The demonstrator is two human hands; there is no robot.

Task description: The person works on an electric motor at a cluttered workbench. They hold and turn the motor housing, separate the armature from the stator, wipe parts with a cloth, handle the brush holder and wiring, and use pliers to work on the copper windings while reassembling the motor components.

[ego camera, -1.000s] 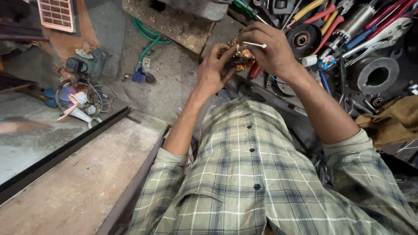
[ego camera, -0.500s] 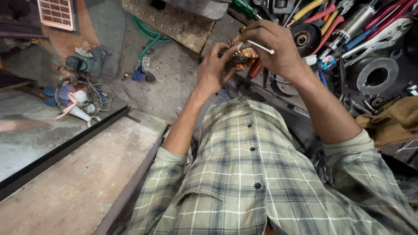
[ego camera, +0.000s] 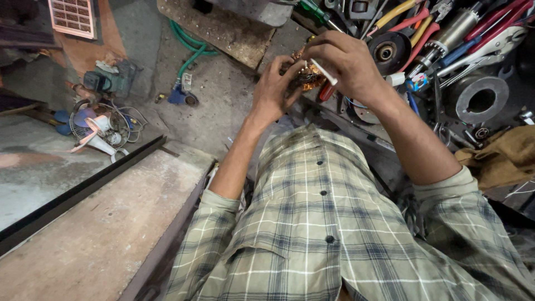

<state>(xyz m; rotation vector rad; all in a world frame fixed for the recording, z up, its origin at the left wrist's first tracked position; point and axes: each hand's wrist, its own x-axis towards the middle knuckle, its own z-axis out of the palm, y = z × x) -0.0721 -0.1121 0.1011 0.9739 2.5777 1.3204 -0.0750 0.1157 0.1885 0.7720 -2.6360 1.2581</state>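
Observation:
My left hand (ego camera: 277, 85) and my right hand (ego camera: 344, 62) meet above my lap and together grip a small copper-wound motor part (ego camera: 307, 77). Only a little of its orange-brown winding shows between my fingers. A thin white strip (ego camera: 324, 71) sticks out under my right thumb and fingers, lying against the part. My plaid shirt (ego camera: 329, 234) fills the lower middle of the view.
Tools lie heaped at the upper right: red and yellow handled pliers (ego camera: 402, 14), a black wheel (ego camera: 387, 52), a grey metal ring housing (ego camera: 478, 100). A brown cloth (ego camera: 504, 159) is at right. A green hose (ego camera: 192, 47), a small fan (ego camera: 103, 131) and a concrete slab (ego camera: 100, 228) are on the left.
Both hands stay clasped on the copper part. My right hand has shifted slightly, and the white strip now points down and right.

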